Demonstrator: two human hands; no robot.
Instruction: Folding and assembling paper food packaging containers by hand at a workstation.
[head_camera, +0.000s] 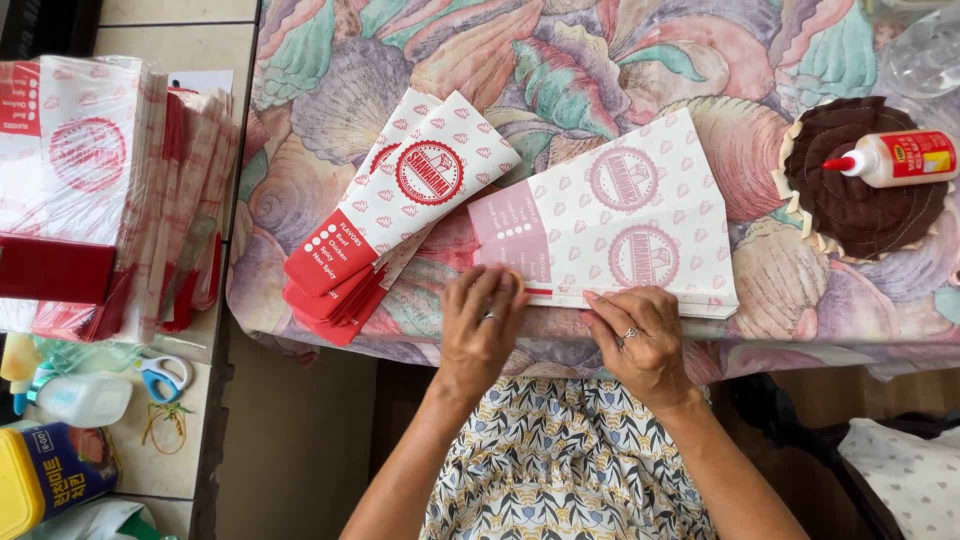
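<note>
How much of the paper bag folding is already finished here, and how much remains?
Done: a small pile of folded bags lies left of the hands. In hand: the left hand and right hand press the near edge of one flat printed sheet at the table edge. Left: a large wrapped stack of sheets waits on the side surface. The glue bottle lies unused on the brown mat.

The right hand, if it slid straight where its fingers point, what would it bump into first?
The right hand already presses the flat paper sheet. Beyond that, only the flowered tablecloth shows.
</note>
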